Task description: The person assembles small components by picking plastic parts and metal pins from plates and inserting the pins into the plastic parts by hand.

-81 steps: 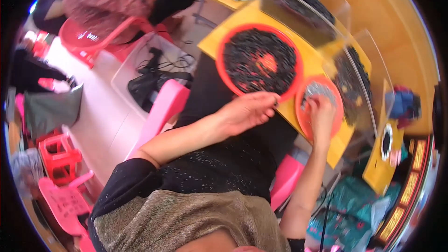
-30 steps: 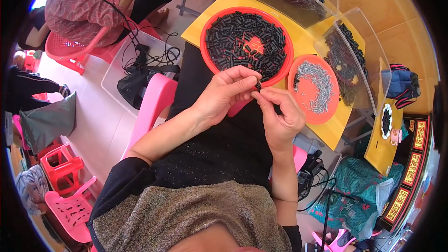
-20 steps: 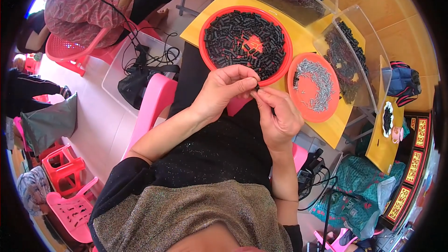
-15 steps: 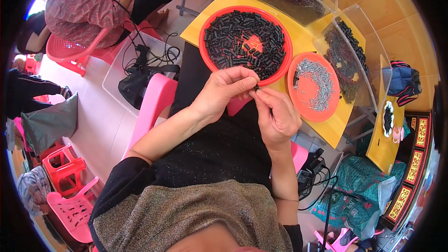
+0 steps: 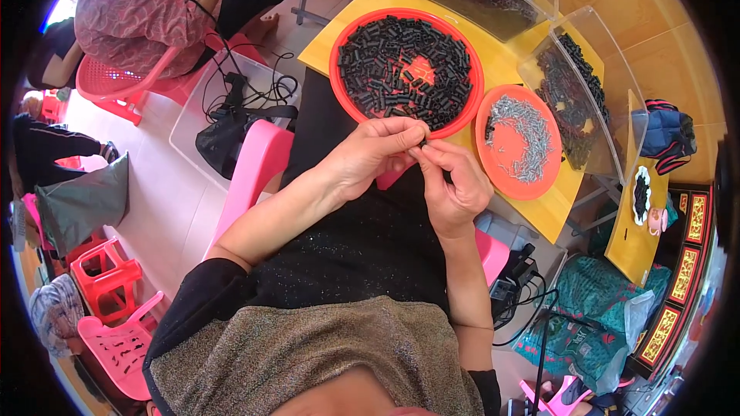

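Pinching a small black piece (image 5: 423, 142) near the red basin (image 5: 477, 81), the left grip (image 5: 376, 152) stands just beside the right grip (image 5: 458, 189), whose hold I cannot tell; the basin sits on the yellow tabletop (image 5: 551, 216).

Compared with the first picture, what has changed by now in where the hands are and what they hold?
The right hand has left the orange plate and moved leftward to meet the left hand by the red basin. Both hands' fingers now meet at a small dark piece; whether the right holds anything else is hidden. The basin and plate stay on the yellow table.
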Available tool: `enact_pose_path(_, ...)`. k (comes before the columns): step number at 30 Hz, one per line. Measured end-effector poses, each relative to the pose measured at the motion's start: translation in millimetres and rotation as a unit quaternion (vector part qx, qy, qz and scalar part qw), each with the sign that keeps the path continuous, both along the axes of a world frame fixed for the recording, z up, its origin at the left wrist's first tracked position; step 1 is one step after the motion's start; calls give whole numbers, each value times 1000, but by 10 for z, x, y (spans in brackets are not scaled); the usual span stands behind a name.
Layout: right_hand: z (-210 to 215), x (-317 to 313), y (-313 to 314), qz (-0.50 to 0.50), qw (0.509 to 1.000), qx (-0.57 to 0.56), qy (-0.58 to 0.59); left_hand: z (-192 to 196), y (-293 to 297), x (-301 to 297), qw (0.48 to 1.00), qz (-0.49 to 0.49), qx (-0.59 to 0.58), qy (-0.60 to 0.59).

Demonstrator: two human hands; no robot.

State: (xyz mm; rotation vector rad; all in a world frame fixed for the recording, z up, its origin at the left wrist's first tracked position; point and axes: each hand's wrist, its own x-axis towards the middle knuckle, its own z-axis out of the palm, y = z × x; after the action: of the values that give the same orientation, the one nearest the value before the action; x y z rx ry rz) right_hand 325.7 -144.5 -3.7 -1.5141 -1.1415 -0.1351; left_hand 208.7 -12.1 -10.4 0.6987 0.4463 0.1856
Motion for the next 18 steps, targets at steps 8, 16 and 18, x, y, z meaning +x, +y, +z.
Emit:
enact_pose_path(8,280,73,-45,54,988,-103,101,-91,90,-11,999,-30,-4,24)
enact_pose_path(16,246,248,-107,106,981,-154,51,-138,83,-1,997,-81,19,-5)
enact_pose_path(18,226,268,-119,95,983,-153,32,-169,90,2,993,-91,68,-21)
